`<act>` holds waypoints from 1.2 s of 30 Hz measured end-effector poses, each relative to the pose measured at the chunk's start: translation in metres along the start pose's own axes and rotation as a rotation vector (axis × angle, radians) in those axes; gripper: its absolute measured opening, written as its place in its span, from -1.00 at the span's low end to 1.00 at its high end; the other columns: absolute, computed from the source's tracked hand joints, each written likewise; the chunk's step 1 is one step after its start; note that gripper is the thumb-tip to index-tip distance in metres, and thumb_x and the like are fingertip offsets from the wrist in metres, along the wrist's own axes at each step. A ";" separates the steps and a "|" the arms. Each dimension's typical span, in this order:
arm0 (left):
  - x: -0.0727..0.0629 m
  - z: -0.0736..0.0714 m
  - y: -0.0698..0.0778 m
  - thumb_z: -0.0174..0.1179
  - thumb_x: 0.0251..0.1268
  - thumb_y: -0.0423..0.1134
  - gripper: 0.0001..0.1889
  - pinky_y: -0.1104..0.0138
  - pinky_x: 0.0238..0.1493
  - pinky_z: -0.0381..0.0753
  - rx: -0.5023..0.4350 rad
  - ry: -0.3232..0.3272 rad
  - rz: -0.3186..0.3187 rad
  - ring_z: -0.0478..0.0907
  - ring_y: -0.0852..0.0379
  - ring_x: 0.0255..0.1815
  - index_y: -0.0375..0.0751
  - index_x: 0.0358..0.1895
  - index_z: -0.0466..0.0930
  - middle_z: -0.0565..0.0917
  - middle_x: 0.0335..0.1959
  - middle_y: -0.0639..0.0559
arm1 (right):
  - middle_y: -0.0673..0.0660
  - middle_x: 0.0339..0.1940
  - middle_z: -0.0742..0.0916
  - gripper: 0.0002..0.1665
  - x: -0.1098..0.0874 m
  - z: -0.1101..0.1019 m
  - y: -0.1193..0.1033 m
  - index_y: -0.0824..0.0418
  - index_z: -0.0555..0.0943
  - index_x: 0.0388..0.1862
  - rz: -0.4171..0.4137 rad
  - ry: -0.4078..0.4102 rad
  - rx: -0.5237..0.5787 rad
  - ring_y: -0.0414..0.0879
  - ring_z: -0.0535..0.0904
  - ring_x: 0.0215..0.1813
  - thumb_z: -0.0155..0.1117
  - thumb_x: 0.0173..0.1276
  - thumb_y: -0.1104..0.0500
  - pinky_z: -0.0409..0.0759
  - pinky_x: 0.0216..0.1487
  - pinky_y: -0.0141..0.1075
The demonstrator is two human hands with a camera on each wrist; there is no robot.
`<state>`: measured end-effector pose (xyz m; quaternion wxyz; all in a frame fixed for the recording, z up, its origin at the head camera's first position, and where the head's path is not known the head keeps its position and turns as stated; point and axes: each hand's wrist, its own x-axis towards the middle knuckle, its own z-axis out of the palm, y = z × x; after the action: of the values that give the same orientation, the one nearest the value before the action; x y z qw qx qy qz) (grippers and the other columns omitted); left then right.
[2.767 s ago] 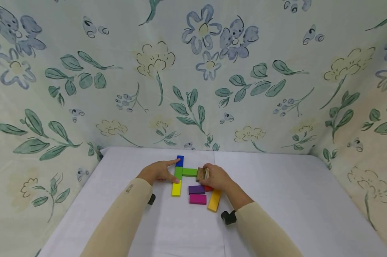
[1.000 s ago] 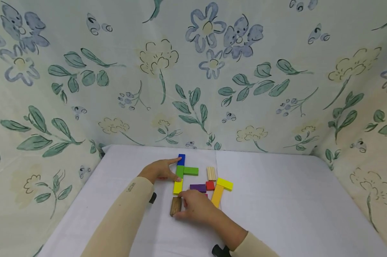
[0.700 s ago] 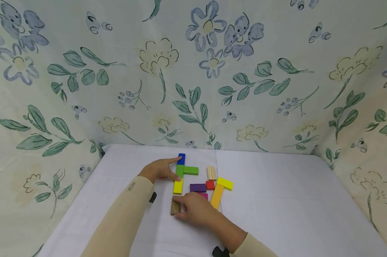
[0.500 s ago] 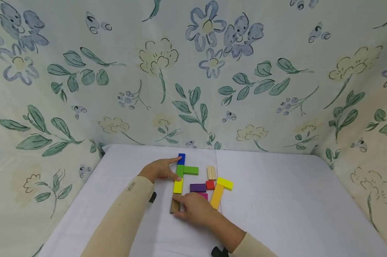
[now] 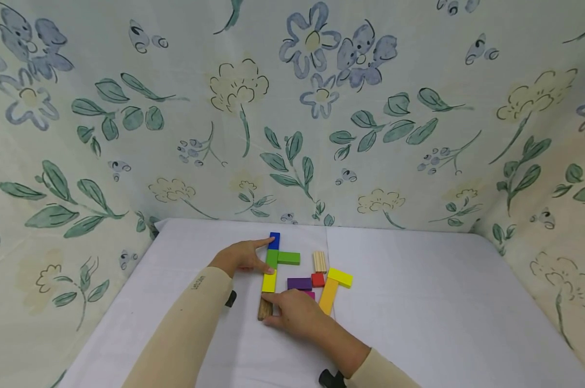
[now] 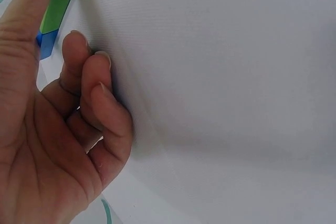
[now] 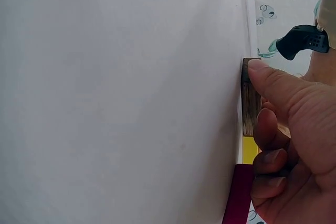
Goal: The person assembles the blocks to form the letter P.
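A column of blocks runs along the white table: blue block (image 5: 274,240), green block (image 5: 272,258), yellow block (image 5: 269,281) and dark brown wooden block (image 5: 265,308). A second green block (image 5: 289,258) juts right from the first. My left hand (image 5: 241,257) lies beside the column, its index finger on the blue block and its thumb on the yellow one; in the left wrist view its other fingers are bent, holding nothing. My right hand (image 5: 297,312) grips the brown block lengthwise, thumb at the near end, index finger at the far end, where it meets the yellow block.
Right of the column lie a purple block (image 5: 299,283), a red block (image 5: 317,280), a striped pale wooden block (image 5: 319,262), an orange block (image 5: 328,296) and another yellow block (image 5: 340,277). A magenta block (image 7: 239,192) is partly behind my right hand. Floral cloth (image 5: 292,108) hangs behind the table.
My right hand took the brown block from beside the green one, brought it to the column's near end and slid it up against the yellow block. The left hand stayed in place.
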<state>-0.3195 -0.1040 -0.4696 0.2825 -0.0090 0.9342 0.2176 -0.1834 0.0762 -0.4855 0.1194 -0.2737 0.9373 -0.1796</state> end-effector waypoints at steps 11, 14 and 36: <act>0.001 0.001 0.000 0.57 -0.18 0.32 0.14 0.26 -0.32 0.37 0.010 0.002 0.000 0.30 0.11 -0.60 0.68 0.55 0.06 0.39 -0.54 0.07 | -0.13 -0.63 0.42 -0.30 -0.002 -0.002 0.001 -0.21 0.56 0.41 0.000 0.004 0.045 -0.29 0.34 -0.51 0.45 0.29 -0.24 0.29 -0.49 -0.45; 0.001 0.002 0.000 0.57 -0.18 0.31 0.14 0.25 -0.33 0.37 0.008 0.002 -0.002 0.29 0.11 -0.61 0.68 0.55 0.07 0.38 -0.57 0.07 | -0.14 -0.60 0.47 -0.30 -0.004 -0.004 0.004 -0.20 0.57 0.39 0.014 0.019 0.139 -0.29 0.40 -0.47 0.48 0.27 -0.23 0.36 -0.47 -0.45; 0.008 0.001 -0.002 0.60 -0.19 0.29 0.13 0.22 -0.26 0.41 0.001 0.001 -0.002 0.35 0.08 -0.55 0.73 0.52 0.08 0.58 0.02 -0.06 | 0.03 -0.38 0.59 0.07 -0.064 -0.032 0.083 0.13 0.42 0.38 0.565 0.144 0.199 -0.09 0.47 -0.37 0.61 0.00 -0.33 0.42 -0.38 -0.26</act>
<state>-0.3251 -0.1044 -0.4752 0.2823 -0.0098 0.9345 0.2168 -0.1800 0.1861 -0.4818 0.1243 0.0241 0.9602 -0.2491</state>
